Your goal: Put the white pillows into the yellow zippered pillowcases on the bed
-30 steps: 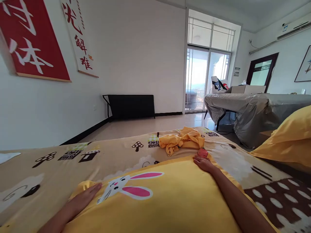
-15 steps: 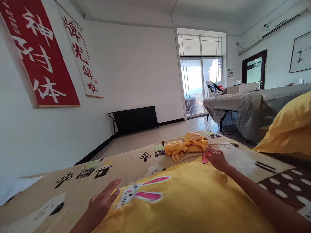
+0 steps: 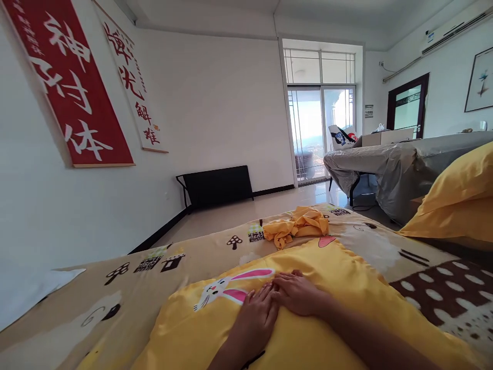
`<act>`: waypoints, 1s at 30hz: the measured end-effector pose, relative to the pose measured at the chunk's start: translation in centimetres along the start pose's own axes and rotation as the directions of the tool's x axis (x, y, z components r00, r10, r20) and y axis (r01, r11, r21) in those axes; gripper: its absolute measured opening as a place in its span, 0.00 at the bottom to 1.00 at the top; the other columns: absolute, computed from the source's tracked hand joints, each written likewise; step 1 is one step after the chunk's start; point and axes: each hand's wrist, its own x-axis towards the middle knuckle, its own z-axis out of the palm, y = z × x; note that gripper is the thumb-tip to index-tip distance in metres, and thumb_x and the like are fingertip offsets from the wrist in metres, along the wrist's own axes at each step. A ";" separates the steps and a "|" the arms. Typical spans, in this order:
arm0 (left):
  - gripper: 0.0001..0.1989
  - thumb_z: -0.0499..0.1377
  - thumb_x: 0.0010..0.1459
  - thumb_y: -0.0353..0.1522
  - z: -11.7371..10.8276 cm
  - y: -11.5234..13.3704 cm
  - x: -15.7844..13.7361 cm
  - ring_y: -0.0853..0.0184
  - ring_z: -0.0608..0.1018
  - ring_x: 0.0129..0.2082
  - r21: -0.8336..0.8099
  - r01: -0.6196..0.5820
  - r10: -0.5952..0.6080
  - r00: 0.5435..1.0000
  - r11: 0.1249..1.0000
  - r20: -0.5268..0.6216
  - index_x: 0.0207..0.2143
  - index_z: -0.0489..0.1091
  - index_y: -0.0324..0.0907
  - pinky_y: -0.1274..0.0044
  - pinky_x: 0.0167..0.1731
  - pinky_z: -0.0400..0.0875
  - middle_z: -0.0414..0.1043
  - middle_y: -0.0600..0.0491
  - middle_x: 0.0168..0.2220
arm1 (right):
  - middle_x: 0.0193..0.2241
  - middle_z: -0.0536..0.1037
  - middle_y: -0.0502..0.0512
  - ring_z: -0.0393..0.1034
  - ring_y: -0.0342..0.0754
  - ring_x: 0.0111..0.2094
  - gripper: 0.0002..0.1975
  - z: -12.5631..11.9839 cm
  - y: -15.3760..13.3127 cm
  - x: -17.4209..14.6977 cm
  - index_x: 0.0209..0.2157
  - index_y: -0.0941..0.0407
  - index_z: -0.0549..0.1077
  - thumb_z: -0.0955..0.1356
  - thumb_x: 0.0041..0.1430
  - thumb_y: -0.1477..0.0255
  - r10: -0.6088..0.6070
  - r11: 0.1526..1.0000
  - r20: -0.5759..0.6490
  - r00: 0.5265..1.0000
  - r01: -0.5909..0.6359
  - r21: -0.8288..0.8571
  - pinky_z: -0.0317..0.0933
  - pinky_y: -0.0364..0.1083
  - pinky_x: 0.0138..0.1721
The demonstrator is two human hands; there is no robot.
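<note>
A yellow pillow (image 3: 327,272) with a white rabbit print and pink ears lies in front of me on the patterned bedspread (image 3: 215,257). Flat on its middle rests my left hand (image 3: 258,313), fingers stretched out and touching the rabbit's lower ear. Beside it, my right hand (image 3: 298,293) also lies palm down on the pillow, its fingertips meeting the left hand's fingers. Neither hand grips anything. Beyond the pillow's far edge is a crumpled bundle of orange-yellow cloth (image 3: 298,226).
Another yellow pillow (image 3: 458,200) stands at the right. Behind it is a table (image 3: 389,159) covered in plastic sheeting, with a cardboard box (image 3: 389,137) on top. White cloth (image 3: 54,288) lies at the left. A black folded piece of furniture (image 3: 217,187) leans near the wall.
Both hands have moved inward from the pillow's sides to its middle and now touch each other. The camera view has shifted slightly; the cloth bundle stays put.
</note>
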 end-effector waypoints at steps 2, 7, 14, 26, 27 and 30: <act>0.25 0.36 0.65 0.41 -0.1 0.1 -0.1 0.65 0.59 0.62 -0.003 -0.012 0.012 1.000 1.000 -0.011 0.59 0.58 0.47 0.61 0.60 0.52 0.57 0.52 0.62 | 0.50 0.73 0.56 0.64 0.51 0.53 0.20 0.2 0.4 -0.1 0.50 0.52 0.69 0.56 0.64 0.62 -0.031 1.000 -0.030 0.999 0.030 -0.008 0.49 0.51 0.54; 0.24 0.37 0.65 0.40 -0.4 0.5 0.1 0.65 0.58 0.62 0.001 -0.003 0.003 1.000 1.000 -0.004 0.59 0.58 0.47 0.61 0.61 0.52 0.58 0.53 0.61 | 0.50 0.73 0.55 0.64 0.50 0.52 0.19 -0.1 -0.1 -0.2 0.52 0.50 0.68 0.57 0.63 0.64 -0.023 1.000 -0.035 0.999 0.023 -0.010 0.48 0.49 0.54; 0.25 0.37 0.65 0.41 -0.3 0.4 -0.1 0.65 0.58 0.62 -0.004 0.010 -0.010 1.000 1.000 0.006 0.59 0.58 0.47 0.61 0.61 0.51 0.57 0.52 0.61 | 0.50 0.73 0.55 0.65 0.51 0.51 0.19 -0.3 0.1 -0.2 0.51 0.51 0.69 0.58 0.62 0.65 -0.021 1.000 -0.027 0.999 0.021 -0.010 0.48 0.49 0.53; 0.25 0.40 0.63 0.43 -1.4 -2.1 -2.5 0.65 0.56 0.63 0.020 0.043 -0.045 0.997 0.999 0.060 0.61 0.53 0.51 0.64 0.61 0.52 0.53 0.58 0.63 | 0.53 0.71 0.53 0.63 0.49 0.54 0.22 -1.7 2.7 -1.9 0.52 0.51 0.70 0.55 0.64 0.61 -0.016 0.999 -0.036 0.999 0.017 0.030 0.51 0.49 0.56; 0.25 0.40 0.63 0.43 -1.3 -3.6 -4.1 0.64 0.57 0.63 0.054 0.074 -0.076 0.996 0.996 0.043 0.61 0.53 0.53 0.64 0.61 0.54 0.52 0.59 0.63 | 0.53 0.71 0.53 0.63 0.50 0.54 0.23 -2.2 4.1 -2.7 0.53 0.51 0.69 0.55 0.64 0.59 0.020 0.999 -0.035 0.999 -0.018 0.045 0.51 0.50 0.56; 0.23 0.40 0.63 0.40 -0.7 -8.6 -11.0 0.63 0.59 0.62 0.142 0.220 -0.202 0.970 0.965 -0.133 0.61 0.48 0.61 0.62 0.57 0.61 0.51 0.63 0.62 | 0.56 0.67 0.55 0.59 0.51 0.58 0.28 -3.1 9.5 -6.5 0.56 0.53 0.66 0.52 0.64 0.55 0.163 0.985 -0.061 0.985 -0.158 0.073 0.49 0.53 0.59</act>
